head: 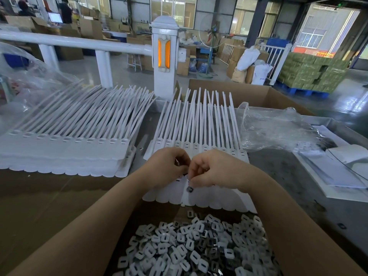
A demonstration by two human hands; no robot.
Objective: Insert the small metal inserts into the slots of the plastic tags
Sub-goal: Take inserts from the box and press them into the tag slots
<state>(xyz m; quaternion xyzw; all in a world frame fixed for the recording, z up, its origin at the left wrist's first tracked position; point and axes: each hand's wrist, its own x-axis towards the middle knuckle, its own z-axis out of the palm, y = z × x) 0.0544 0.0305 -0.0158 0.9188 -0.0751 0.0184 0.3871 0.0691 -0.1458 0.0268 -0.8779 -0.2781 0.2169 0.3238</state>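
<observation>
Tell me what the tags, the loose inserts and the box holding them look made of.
Tags: white matt plastic, thin bendy tails. Inserts: partly dark shiny metal, many looking white, possibly plastic. Box: plain brown cardboard, dull.

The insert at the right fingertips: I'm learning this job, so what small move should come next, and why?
Probably lower the metal insert and press it into a slot of the tag strip beneath it. The right hand pinches it just above the white strip, the left hand rests beside it over the same strip, and whether it is already seated cannot be told.
</observation>
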